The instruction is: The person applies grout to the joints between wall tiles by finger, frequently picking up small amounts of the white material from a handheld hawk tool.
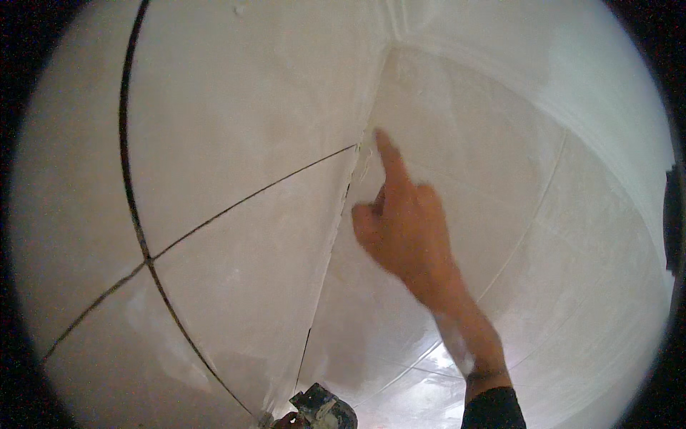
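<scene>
My right hand (407, 229) reaches up along the corner where two tiled walls meet. Its index finger is stretched out, the other fingers are curled, and it holds nothing. The fingertip is at or close to the right-hand wall (457, 121), beside the corner joint; I cannot tell whether it touches. Pale filler covers the upper part of that joint, while dark gaps show lower down. At the lower edge, a small part of my left hand (287, 422) grips a black container (325, 407) smeared with pale paste. Most of this hand is out of view.
The left wall (229, 107) has large beige tiles with dark, crossing joints (148, 259). Joints on the right-hand wall look pale. A white surface (607, 79) borders the tiles at upper right, and a dark object (672, 222) stands at the far right rim.
</scene>
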`<act>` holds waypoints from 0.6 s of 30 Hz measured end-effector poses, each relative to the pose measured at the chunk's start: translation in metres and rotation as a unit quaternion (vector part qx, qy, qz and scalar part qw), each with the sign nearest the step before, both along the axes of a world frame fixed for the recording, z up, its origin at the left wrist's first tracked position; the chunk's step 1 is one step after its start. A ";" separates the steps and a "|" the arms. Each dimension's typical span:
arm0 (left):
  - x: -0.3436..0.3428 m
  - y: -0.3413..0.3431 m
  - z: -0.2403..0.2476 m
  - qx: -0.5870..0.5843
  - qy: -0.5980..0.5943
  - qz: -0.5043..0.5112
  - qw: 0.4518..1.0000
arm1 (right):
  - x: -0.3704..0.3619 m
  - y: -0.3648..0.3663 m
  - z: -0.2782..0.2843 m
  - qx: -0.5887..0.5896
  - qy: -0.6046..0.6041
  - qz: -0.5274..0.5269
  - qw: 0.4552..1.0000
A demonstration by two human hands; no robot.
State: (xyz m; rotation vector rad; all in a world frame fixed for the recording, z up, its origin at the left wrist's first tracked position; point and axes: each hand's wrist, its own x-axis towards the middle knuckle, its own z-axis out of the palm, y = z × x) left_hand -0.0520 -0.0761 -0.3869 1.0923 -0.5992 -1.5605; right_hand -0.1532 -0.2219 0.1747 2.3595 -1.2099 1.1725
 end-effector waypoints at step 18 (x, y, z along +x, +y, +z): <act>-0.010 0.032 0.018 -0.067 0.063 -0.010 0.996 | -0.010 -0.016 0.050 -0.059 0.010 -0.034 0.998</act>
